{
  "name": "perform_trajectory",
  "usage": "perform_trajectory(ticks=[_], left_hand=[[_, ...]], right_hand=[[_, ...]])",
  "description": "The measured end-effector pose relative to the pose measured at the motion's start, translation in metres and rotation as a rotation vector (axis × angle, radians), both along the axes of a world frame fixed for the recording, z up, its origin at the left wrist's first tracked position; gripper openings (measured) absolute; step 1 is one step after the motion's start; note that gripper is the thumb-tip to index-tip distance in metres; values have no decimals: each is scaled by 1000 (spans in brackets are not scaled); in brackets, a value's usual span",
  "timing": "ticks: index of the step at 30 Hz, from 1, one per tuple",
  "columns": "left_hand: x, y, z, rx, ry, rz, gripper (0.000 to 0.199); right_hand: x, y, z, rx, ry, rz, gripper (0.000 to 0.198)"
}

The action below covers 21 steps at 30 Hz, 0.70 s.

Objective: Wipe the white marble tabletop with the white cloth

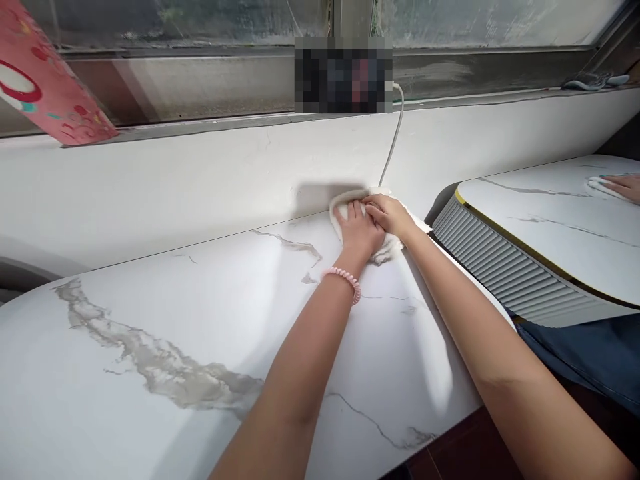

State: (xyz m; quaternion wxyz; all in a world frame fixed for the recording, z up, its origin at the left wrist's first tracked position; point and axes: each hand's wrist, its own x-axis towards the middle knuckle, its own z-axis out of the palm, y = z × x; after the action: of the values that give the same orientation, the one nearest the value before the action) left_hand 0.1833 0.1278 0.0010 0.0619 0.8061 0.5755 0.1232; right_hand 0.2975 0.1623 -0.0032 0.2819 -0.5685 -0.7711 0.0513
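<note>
Cloth (pixel 389 251) lies at the far edge of the table (pixel 165 293), against the white wall (pixel 200 187). It is off-white and bunched, with folds showing around both hands.

Left hand (pixel 363 232): palm down on the cloth, fingers extended and slightly apart. A pink coiled band (pixel 345 273) encircles the wrist.

Right hand (pixel 394 213): on the cloth directly beside the left, fingers bent and touching the left hand. Whether these fingers also grip the cloth cannot be told.

Table surface: white with grey-brown veining; the broadest vein runs through the left part. A bright strip of light falls near the right edge, beside the right forearm.

Above the wall: a window (pixel 225 23) with a ledge below it. A pixelated object (pixel 343 75) is at the ledge; a white cable (pixel 397 137) runs from its right side down behind the cloth. A pink patterned panel (pixel 65 100) leans at upper left.

Right side: a second table (pixel 565 207) with a ribbed side and gold trim. On it, a co-worker's hand (pixel 627 187) rests on a white rag (pixel 603 188).
</note>
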Motion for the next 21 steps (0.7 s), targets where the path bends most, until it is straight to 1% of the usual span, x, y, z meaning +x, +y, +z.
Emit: perform_trajectory(ticks=[4,13,21], left_hand=[[-4,-16,-1,17,-9,-9,60],[-13,-62,-1,21,-10,-42,59],[-18,-103,3,41,14,-57,58]], right_hand=[[-2,-16,-1,11,-5,6,38],[-5,-71,-3,49,-10,35,39],[-9,-110,-4,67,-4,10,42]])
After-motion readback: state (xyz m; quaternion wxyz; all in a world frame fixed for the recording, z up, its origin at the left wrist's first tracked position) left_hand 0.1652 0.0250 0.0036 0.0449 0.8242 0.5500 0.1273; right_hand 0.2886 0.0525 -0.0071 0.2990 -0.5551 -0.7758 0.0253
